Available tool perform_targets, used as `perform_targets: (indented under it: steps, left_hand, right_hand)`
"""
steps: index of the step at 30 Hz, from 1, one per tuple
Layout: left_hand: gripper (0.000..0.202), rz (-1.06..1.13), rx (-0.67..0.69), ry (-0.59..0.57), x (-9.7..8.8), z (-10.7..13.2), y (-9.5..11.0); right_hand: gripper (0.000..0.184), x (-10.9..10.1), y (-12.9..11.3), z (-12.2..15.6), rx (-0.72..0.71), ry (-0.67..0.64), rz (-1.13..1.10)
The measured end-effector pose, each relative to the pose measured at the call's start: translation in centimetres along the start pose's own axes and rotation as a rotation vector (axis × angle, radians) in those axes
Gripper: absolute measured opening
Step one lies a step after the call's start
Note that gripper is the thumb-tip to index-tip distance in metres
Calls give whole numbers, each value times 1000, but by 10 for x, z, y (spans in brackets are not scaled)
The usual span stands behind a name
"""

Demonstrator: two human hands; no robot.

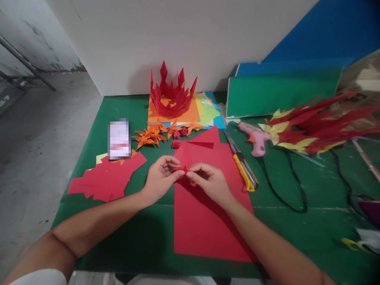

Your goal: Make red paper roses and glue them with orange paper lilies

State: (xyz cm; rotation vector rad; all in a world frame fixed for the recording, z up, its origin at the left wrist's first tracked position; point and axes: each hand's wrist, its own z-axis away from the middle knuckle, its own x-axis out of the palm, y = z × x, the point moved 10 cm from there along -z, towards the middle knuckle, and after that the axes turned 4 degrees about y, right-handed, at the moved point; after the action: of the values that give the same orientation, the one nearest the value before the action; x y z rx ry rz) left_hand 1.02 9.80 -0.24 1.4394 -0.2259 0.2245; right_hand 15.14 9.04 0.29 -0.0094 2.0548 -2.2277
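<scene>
Between the fingertips of both hands is a small piece of folded red paper (pixel 183 170). My left hand (pixel 162 174) pinches its left end with thumb and forefinger. From the other side, my right hand (pixel 209 180) grips it the same way. The fingers partly hide its shape. Below the hands lies a large red paper sheet (pixel 213 225). Just beyond them are small red paper roses (pixel 176 145) and a folded red paper triangle (pixel 204 143). Several orange paper flowers (pixel 150 136) lie farther left.
A red paper crown (pixel 172 101) stands on coloured sheets (pixel 212 114) at the back. To the right lie a yellow box cutter (pixel 243 172), a pink glue gun (pixel 257 136) with a black cord, and red-and-yellow paper pieces (pixel 314 126). Red scraps (pixel 103 178) and a blurred phone-shaped object (pixel 119 138) lie left.
</scene>
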Motion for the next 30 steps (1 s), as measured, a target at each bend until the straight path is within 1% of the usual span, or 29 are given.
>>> perform_targets:
  steps: [4, 10, 17, 20, 22, 25, 28, 30]
  left_hand:
    - [31, -34, 1, -11, 1, 1, 0]
    - [32, -44, -30, -30, 3, 1, -2]
    - [32, -76, -67, -47, 6, 3, -1]
    - [34, -83, -96, -45, 6, 2, 0]
    - [36, -85, -110, -35, 5, 2, 0]
    - [38, -95, -123, -38, 5, 3, -1]
    - [38, -128, -125, -67, 8, 5, -4]
    - [37, -158, -104, -90, 10, 7, -3]
  right_hand:
    - [24, 0, -1, -1, -10, 4, 28]
    - [18, -1, -6, -1, -72, 20, 85]
    - [18, -2, -9, 2, -129, 39, 145]
    - [18, 0, -11, 2, -155, 20, 159]
    - [16, -1, -14, 1, -187, 29, 157]
    - [13, -4, -25, 3, -277, 76, 199]
    - [7, -1, -37, 7, -374, 67, 269]
    - [8, 1, -43, 9, -415, 50, 274]
